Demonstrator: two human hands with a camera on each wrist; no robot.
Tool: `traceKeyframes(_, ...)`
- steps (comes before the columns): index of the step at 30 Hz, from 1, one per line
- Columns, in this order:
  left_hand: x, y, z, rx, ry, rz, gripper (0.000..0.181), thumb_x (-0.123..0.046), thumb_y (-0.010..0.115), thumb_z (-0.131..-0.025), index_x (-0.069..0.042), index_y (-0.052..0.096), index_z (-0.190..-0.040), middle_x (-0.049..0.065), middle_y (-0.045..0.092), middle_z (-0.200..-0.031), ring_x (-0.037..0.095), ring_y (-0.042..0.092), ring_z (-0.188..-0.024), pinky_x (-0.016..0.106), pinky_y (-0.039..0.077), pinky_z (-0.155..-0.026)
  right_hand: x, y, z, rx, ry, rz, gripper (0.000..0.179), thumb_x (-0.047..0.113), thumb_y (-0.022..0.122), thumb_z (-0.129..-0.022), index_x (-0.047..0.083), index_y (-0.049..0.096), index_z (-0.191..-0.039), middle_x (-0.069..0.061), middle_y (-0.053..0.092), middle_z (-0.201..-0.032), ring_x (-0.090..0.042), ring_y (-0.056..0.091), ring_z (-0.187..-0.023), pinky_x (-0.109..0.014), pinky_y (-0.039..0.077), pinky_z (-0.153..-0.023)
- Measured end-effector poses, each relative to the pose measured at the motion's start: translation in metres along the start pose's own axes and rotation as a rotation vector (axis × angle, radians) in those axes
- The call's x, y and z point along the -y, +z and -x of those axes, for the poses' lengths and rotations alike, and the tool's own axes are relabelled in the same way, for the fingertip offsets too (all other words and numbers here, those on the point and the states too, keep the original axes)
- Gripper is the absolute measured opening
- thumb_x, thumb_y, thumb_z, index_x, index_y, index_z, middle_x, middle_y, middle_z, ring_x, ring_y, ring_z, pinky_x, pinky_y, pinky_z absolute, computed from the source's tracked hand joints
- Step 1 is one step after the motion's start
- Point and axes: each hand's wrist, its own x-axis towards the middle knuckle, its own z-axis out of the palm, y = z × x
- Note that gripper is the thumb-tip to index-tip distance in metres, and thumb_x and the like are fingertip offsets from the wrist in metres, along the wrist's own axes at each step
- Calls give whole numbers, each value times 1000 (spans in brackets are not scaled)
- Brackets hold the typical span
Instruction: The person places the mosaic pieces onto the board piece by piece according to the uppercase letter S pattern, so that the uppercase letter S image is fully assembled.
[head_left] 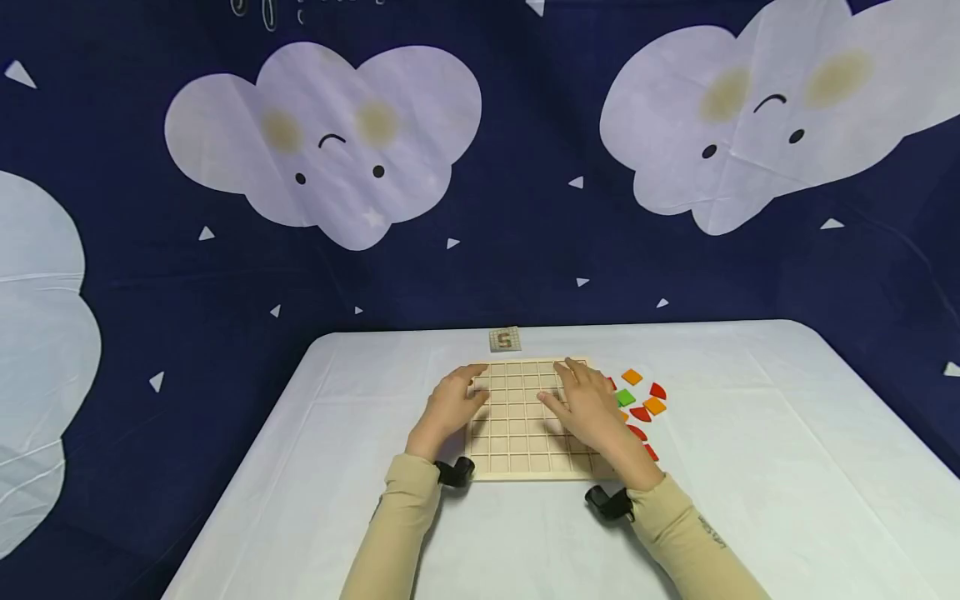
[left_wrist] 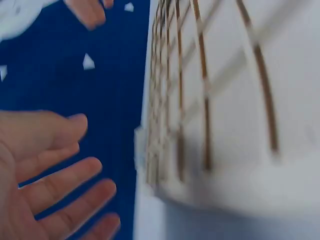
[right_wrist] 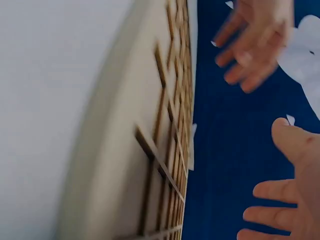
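Observation:
A square wooden grid board (head_left: 517, 421) with raised lines lies on the table, and no pieces show in the cells I can see. My left hand (head_left: 452, 402) is over the board's left edge, fingers spread and nothing in them. Over the right part of the board is my right hand (head_left: 588, 404), its thumb and fingers apart and holding nothing. In the left wrist view the left hand (left_wrist: 55, 185) has loose, separated fingers beside the board. The right wrist view has the right hand (right_wrist: 285, 185) likewise relaxed; whether either hand touches the board cannot be told.
Right of the board lie several loose flat pieces: orange squares (head_left: 655, 406), a green square (head_left: 626, 397) and red rounded pieces (head_left: 657, 391). A small patterned card (head_left: 505, 339) lies behind the board. The white table (head_left: 750, 467) ends at a dark blue cloth (head_left: 525, 208).

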Motion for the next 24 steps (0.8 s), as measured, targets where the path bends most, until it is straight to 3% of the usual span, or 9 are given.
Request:
traceKeyframes(4,23,2,0,16,-57,217,49,-6,64,-87,-5,51,-135,15,53,-130,32,55,-110,44,49,-90,-10,-10,-3,-66,-16,-106,58,39,55,-94,-5,48,-132,-26,44,-135,-46,42,-120,-59,35,-98)
traceKeyframes(8,38,8,-1,-16,-65,332,49,2,66,-82,0,54,-130,18,58,-123,31,57,-106,41,48,-92,-22,-24,-5,-118,-8,-232,52,34,55,-95,-5,50,-130,-24,46,-132,-42,45,-118,-57,38,-98)
traceKeyframes(13,49,15,-1,-49,-61,402,48,8,66,-79,3,56,-126,16,61,-118,29,56,-106,38,47,-92,-42,-40,-3,-180,35,-352,44,28,54,-97,-3,52,-128,-23,51,-126,-41,53,-108,-54,48,-87)
traceKeyframes(20,53,19,0,-65,-47,435,48,11,65,-78,4,57,-125,17,61,-119,30,55,-109,38,46,-95,-74,-55,4,-221,185,-462,46,35,52,-97,-1,54,-126,-20,57,-121,-35,56,-105,-50,48,-88)
traceKeyframes(24,54,20,-1,-68,-54,434,47,11,65,-78,3,58,-124,16,61,-119,30,55,-109,37,46,-96,-94,-57,10,-238,307,-491,46,37,54,-95,2,57,-126,-17,61,-117,-28,58,-100,-34,50,-81)
